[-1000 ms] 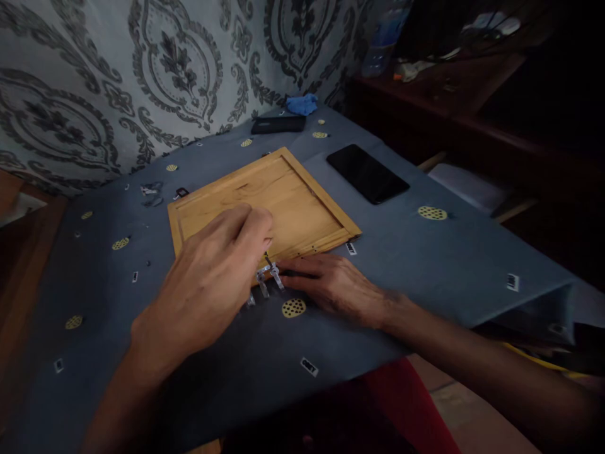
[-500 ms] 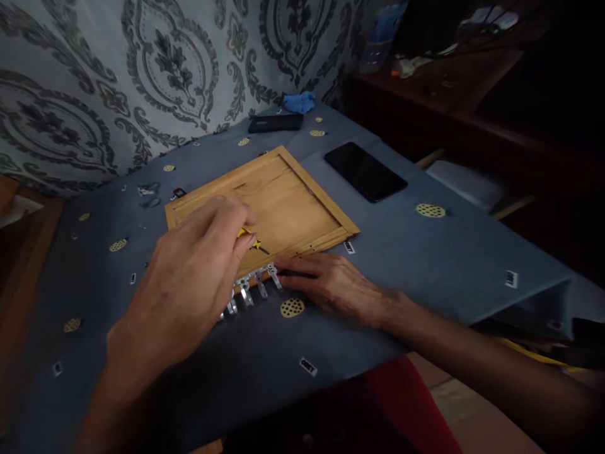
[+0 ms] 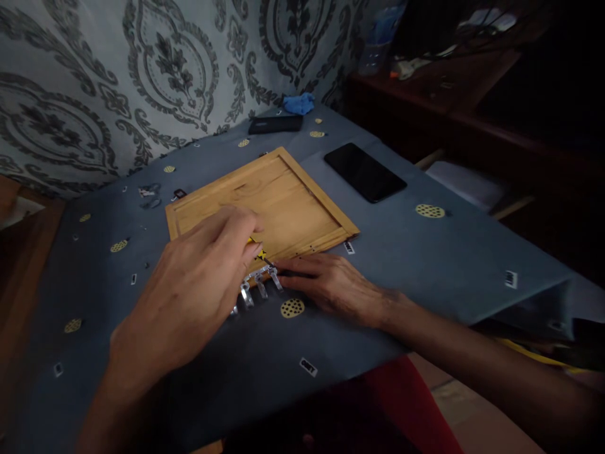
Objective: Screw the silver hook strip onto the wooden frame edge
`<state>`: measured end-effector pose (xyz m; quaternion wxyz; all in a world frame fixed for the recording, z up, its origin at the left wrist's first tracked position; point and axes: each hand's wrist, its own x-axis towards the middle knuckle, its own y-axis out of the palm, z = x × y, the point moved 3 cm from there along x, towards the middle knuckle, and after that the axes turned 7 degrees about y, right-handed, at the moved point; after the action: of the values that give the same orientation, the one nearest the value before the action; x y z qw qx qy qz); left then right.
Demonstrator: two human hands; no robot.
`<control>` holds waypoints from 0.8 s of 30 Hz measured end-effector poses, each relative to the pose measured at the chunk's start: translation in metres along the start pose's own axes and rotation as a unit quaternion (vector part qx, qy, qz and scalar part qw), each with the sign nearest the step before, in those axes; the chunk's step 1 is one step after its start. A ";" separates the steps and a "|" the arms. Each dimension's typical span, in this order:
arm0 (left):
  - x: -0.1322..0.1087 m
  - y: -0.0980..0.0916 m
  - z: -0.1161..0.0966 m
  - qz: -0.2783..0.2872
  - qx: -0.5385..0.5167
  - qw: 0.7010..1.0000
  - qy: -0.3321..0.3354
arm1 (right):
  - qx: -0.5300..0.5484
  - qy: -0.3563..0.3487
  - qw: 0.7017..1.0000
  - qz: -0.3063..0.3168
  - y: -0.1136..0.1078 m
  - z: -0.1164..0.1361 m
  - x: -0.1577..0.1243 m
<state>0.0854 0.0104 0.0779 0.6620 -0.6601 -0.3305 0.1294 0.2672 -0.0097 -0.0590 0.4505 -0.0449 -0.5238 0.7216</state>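
Since half a second earlier, my left hand [image 3: 189, 296] had slid back toward me and a little lower, bringing the screwdriver [image 3: 258, 251] from over the middle of the board [image 3: 288, 189] down to its near edge. The head camera had barely shifted, and the right hand [image 3: 335, 287] lay where it had been.

The left fingers [image 3: 236, 222] were closed narrow around the screwdriver's yellow handle, most of which they hid. Its dark tip pointed down and to the right, ending at the board's near rim, just above the brackets [image 3: 259, 285]. These small bright metal pieces lay in a row on the cloth-covered desk [image 3: 425, 265], touching or just beside the board's edge.

My right hand rested palm down on the desk with its fingers [image 3: 297, 266] stretched toward the end bracket. In the dim light I could not tell whether they gripped it or only touched it.

Farther off, a phone [image 3: 365, 171] lay face up beside the board's right side. A second phone [image 3: 275, 123] and a blue rag [image 3: 299, 103] sat near the patterned wall [image 3: 142, 75].
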 end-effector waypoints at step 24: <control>0.004 0.006 -0.005 -0.004 0.035 0.999 0.011 | -0.006 0.000 1.000 0.000 0.002 0.000 0.000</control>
<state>0.0925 0.0096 0.0740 0.6886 -0.6370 -0.3208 0.1307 0.2658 -0.0097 -0.0610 0.4502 -0.0471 -0.5281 0.7185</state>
